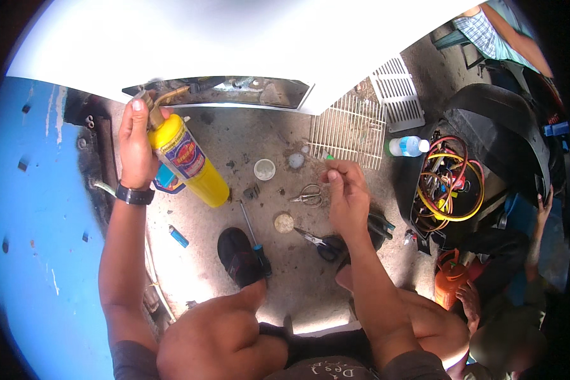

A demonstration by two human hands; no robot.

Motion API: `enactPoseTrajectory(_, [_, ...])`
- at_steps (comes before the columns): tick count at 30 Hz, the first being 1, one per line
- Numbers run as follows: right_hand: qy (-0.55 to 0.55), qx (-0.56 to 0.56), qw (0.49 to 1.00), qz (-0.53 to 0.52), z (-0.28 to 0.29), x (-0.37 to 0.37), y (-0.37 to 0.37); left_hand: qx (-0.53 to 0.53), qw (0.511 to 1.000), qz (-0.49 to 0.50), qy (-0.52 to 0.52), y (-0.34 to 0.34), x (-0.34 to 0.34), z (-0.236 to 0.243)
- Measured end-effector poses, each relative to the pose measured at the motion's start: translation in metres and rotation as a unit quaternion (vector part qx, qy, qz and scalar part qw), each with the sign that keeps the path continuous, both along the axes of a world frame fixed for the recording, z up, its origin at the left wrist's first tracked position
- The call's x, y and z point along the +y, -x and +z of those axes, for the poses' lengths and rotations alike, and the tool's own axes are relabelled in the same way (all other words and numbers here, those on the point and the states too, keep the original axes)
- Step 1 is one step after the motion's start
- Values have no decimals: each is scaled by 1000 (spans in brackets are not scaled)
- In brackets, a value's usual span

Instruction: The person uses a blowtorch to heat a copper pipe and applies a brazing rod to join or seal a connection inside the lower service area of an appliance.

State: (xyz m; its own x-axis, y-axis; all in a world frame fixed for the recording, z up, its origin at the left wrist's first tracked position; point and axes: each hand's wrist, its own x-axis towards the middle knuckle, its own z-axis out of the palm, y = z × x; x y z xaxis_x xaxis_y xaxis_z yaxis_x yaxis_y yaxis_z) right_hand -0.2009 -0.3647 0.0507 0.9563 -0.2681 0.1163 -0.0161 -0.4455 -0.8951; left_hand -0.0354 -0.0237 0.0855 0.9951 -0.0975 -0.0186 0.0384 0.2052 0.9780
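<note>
My left hand [139, 142] is wrapped round the top of a blowtorch with a yellow gas cylinder [190, 161]. Its brass nozzle [172, 95] points toward the opening under a white panel [234, 44]. The cylinder tilts, its base toward the lower right. My right hand [348, 193] is closed in a pinch above the floor; a small green tip [327, 156] shows by its fingertips, but what they hold is too small to name. Below and between the hands lie scissors [309, 196], dark-handled pliers or shears [320, 244] and a screwdriver [250, 225].
A blue lighter [178, 236] and round lids [265, 169] lie on the floor. Wire grates [348, 130], a water bottle [408, 146] and a black bag [497, 120] of coiled hoses [453, 212] stand right. Another person's hand [468, 297] touches an orange canister [448, 282]. A blue panel [38, 209] borders the left.
</note>
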Motion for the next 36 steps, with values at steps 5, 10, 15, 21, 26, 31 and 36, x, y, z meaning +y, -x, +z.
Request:
enactPoseTrajectory(5, [-110, 16, 991, -75, 2, 11, -31, 28, 999, -29, -16, -21, 6, 1])
enactPoseTrajectory(10, [-125, -20, 987, -94, 8, 17, -57, 29, 998, -49, -7, -26, 9, -9])
enactPoseTrajectory(15, [-90, -2, 992, -86, 9, 28, -60, 11, 998, -67, -10, -28, 15, -19])
enactPoseTrajectory(21, [-19, 52, 996, -69, -6, 39, -41, 7, 998, -65, -10, -31, 20, -29])
enactPoseTrajectory(26, [40, 82, 996, 16, -29, 56, -22, 2, 999, -51, 5, -31, 21, -39])
enactPoseTrajectory(31, [101, 96, 985, 100, -45, 68, -25, 19, 999, -41, -1, -28, 20, -41])
enactPoseTrajectory(36, [162, 100, 971, 148, -58, 72, -34, 13, 1000, -12, 3, -30, 14, -44])
